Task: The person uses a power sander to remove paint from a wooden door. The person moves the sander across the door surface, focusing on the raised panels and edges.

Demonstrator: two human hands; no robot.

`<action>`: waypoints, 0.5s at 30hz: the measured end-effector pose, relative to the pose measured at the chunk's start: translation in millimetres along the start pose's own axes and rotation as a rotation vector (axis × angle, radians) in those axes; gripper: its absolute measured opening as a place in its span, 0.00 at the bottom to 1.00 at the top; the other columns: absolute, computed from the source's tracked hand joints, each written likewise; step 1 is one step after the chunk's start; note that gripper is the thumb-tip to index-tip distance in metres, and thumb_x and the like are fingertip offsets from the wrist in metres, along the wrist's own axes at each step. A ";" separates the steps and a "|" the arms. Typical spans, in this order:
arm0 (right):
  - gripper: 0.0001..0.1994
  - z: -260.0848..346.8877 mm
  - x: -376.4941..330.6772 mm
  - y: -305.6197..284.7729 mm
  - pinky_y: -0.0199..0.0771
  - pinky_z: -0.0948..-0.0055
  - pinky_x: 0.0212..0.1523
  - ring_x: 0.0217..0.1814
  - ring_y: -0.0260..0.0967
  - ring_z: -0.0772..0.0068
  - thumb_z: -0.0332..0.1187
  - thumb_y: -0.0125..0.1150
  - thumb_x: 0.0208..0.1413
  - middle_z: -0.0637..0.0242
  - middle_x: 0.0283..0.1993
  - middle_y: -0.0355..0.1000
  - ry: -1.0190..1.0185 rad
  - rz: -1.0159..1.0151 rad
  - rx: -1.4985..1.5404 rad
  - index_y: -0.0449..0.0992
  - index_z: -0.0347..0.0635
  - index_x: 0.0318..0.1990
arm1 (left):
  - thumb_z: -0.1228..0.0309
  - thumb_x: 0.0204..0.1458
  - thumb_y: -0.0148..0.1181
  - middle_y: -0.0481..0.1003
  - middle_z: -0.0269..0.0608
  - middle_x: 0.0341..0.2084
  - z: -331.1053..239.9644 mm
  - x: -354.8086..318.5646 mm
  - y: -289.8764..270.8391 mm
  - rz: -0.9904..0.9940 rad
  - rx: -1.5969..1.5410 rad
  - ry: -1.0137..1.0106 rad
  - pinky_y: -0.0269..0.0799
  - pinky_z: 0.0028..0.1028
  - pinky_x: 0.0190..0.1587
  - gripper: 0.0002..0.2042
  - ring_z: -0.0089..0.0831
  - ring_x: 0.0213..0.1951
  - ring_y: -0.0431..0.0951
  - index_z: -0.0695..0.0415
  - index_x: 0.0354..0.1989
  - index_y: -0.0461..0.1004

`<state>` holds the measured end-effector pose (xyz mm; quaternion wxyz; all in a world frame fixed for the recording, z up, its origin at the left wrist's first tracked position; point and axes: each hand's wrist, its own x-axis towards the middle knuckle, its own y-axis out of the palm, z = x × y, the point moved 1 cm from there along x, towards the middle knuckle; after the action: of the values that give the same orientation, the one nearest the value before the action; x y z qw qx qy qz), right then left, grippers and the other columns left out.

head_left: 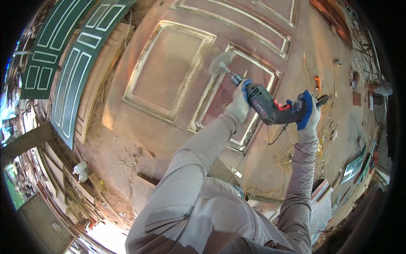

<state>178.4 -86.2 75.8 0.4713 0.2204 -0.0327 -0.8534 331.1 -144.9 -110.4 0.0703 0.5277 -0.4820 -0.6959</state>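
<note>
A corded power drill (264, 101) was held above a large brown panelled door (198, 99), which was laid out in front of the person and appeared to be face up. The drill's front, just behind the chuck, was grasped by the gloved left hand (239, 106); its rear handle was gripped by the gloved right hand (311, 112). A round, blurred disc (220, 63), probably spinning, was carried at the drill's tip, over the near corner between two panels; whether the wood was touched could not be told.

The work was judged to be partly done. Around the left panel (169, 72), the moulding was seen worn to a pale tan on all sides. Around the right panel (251, 74), a whitish line was shown along the edges, with dark patches left, so more abrading seemed to be needed there. The moulding of the long upper panel (232, 19) was likewise streaked pale.

The door's surface was dulled and dusty, tinged orange toward its left edge, while a deeper maroon was shown inside the right panel.
</note>
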 end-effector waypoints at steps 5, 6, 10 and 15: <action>0.07 -17.8 -12.0 0.1 0.72 0.70 0.25 0.18 0.64 0.74 0.31 0.53 0.56 0.66 0.21 0.66 -0.117 -0.064 -0.002 0.70 0.38 0.30 | 0.56 0.51 0.53 0.73 0.29 0.21 -7.8 -23.0 -2.5 0.128 0.205 0.122 0.71 0.29 0.33 0.09 0.25 0.26 0.74 0.45 0.26 0.72; 0.05 -23.7 -27.5 -6.1 0.69 0.73 0.23 0.19 0.64 0.75 0.29 0.53 0.56 0.66 0.23 0.67 -0.129 -0.049 -0.006 0.70 0.38 0.30 | 0.57 0.52 0.53 0.73 0.30 0.20 -6.8 -28.6 -11.9 0.150 0.140 0.066 0.72 0.30 0.33 0.09 0.26 0.26 0.74 0.45 0.26 0.72; 0.04 -49.6 -99.0 -20.1 0.68 0.74 0.22 0.19 0.63 0.75 0.27 0.51 0.57 0.65 0.22 0.66 0.006 -0.064 0.109 0.69 0.36 0.33 | 0.62 0.53 0.53 0.75 0.35 0.22 4.9 -79.2 -69.0 0.168 0.006 0.007 0.74 0.30 0.34 0.08 0.30 0.26 0.76 0.51 0.28 0.74; 0.05 -58.5 -148.8 -9.4 0.71 0.65 0.31 0.19 0.62 0.72 0.30 0.50 0.57 0.65 0.22 0.64 0.021 -0.019 0.127 0.66 0.39 0.34 | 0.63 0.49 0.55 0.76 0.36 0.22 -1.7 -126.0 -93.9 -0.106 0.077 -0.068 0.75 0.31 0.32 0.06 0.31 0.25 0.76 0.51 0.27 0.72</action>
<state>263.1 49.7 72.0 0.4487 0.2592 -0.0798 -0.8515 425.6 -20.1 -96.4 -0.0035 0.5309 -0.4819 -0.6971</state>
